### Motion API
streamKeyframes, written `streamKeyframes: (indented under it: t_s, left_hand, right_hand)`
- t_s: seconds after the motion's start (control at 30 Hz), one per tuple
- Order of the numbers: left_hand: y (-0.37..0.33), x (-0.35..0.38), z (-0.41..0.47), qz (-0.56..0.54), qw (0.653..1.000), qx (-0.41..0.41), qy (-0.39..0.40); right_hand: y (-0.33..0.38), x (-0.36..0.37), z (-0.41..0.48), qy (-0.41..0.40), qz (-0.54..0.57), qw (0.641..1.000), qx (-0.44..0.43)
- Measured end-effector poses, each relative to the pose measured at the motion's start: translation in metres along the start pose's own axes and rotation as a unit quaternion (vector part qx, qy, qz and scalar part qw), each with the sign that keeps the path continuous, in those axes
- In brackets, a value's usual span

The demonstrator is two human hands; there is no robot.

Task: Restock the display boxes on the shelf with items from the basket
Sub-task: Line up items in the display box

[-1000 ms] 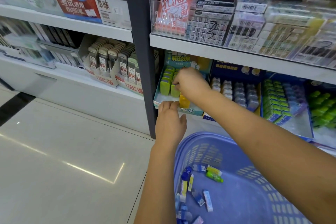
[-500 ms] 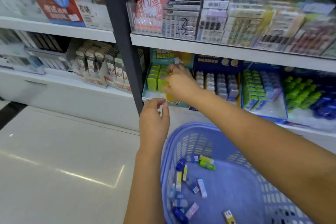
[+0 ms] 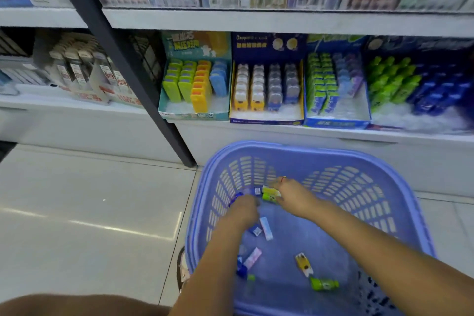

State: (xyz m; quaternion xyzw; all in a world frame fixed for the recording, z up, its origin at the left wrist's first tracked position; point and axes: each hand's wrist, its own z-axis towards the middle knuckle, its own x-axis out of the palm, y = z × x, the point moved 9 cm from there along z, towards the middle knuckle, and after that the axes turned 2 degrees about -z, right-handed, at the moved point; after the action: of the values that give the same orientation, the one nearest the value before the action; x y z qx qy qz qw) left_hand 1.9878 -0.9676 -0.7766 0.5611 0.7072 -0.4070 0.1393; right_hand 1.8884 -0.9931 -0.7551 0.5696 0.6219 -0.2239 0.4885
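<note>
A: Where are the hands?
B: Both down in the blue basket (image 3: 320, 154) on the floor, at its far end. The right hand (image 3: 295, 196) pinches a green pack (image 3: 269, 194) (thumb over, fingers under).
A: And the left hand (image 3: 243, 210)?
B: Knuckles up, just beside a blue pack (image 3: 237, 196) - fingers hidden, so I cannot tell its grip. Small packs (image 3: 266, 228) lie loose in the basket - the display boxes (image 3: 195, 115) stand in a row on the shelf (image 3: 307, 133) behind.

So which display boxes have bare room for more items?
The blue box is bare at right front, beside its green rows. The teal box has a gap before the short blue row. The navy box is crowded: four rows, a thin front strip.
</note>
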Motion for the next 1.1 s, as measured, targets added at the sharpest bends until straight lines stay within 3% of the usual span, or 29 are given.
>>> streamKeyframes:
  t_s: [0.13,0.37,0.73,0.83,0.97,1.1]
  left_hand:
    - [0.014,0.057,0.011,0.03,0.997,-0.023,0.064]
    - [0.021,0.074,0.028,0.113,0.993,-0.031,0.002]
    - [0.048,0.1,0.033,0.175,0.973,-0.14,0.052]
    - [0.044,0.102,0.035,0.233,0.964,-0.114,0.052]
    - [0.04,0.094,0.036,0.201,0.973,-0.102,0.042]
    - [0.039,0.095,0.034,0.199,0.974,-0.093,0.053]
  right_hand:
    - [-0.003,0.039,0.019,0.011,-0.007,1.0,-0.023]
    - [0.015,0.074,0.056,0.032,-0.064,0.991,-0.113]
    - [0.008,0.097,0.073,0.009,-0.138,0.989,-0.056]
    - [0.001,0.1,0.073,0.033,-0.147,0.988,-0.03]
    - [-0.001,0.101,0.069,0.027,-0.147,0.989,-0.006]
    - [0.014,0.111,0.066,0.07,-0.151,0.984,-0.056]
